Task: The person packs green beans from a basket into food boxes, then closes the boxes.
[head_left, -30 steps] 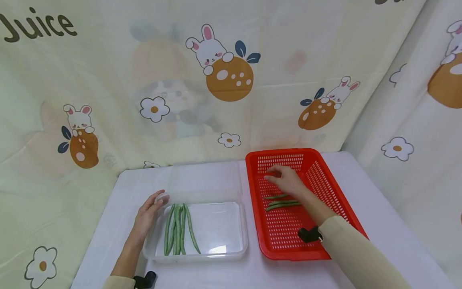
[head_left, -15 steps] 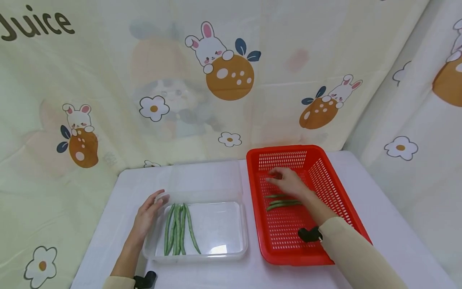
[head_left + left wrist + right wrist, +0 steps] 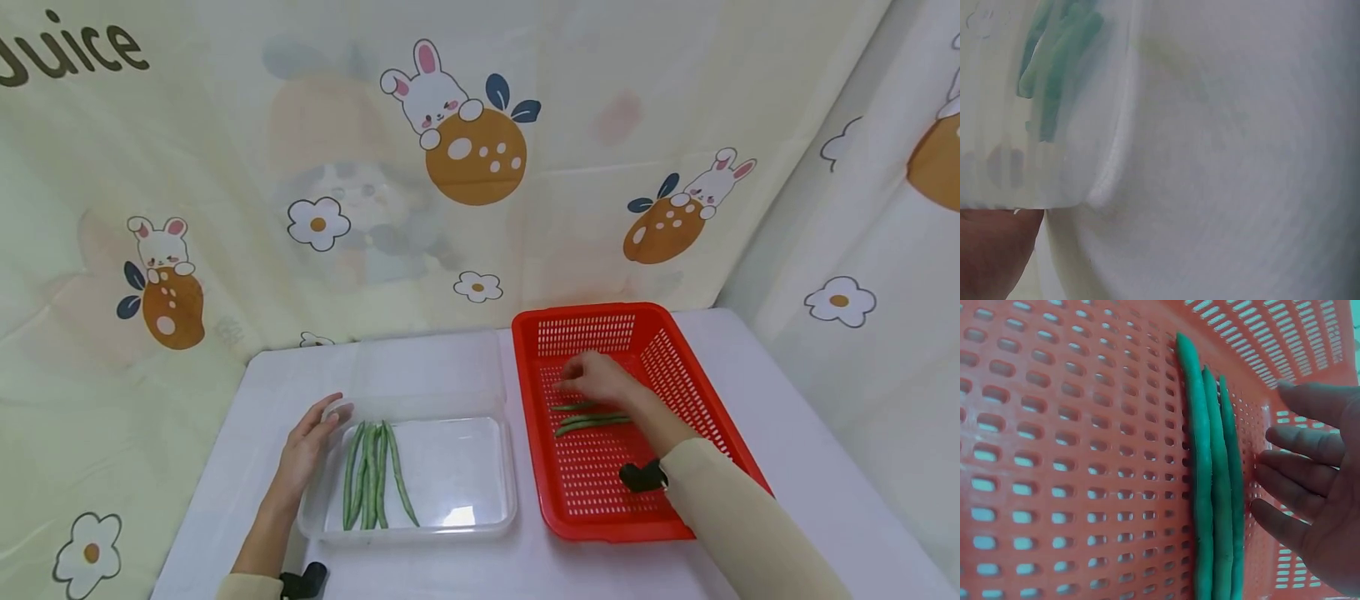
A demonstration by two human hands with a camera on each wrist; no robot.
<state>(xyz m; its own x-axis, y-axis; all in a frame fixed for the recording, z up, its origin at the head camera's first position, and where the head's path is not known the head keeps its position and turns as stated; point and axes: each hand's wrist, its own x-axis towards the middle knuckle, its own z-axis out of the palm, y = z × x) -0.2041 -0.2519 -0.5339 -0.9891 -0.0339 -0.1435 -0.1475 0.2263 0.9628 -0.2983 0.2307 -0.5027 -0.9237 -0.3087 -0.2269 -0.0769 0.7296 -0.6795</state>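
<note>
In the head view my left hand rests against the left side of a clear plastic box, its fingers at the rim near the back corner. Several long green beans lie side by side in the left part of that box. My right hand is inside a red plastic basket, just beyond a small group of green beans. The right wrist view shows its fingers spread and holding nothing, beside three beans on the perforated bottom.
A white-covered table carries both containers, the basket standing to the right of the box. Behind it hangs a patterned curtain, with another curtain on the right side. The box's raised clear lid extends toward the back.
My right hand has shifted slightly right and its fingers have dropped closer to the beans. The basket moved a little to the right and forward, then back. My left hand stays at the box.
</note>
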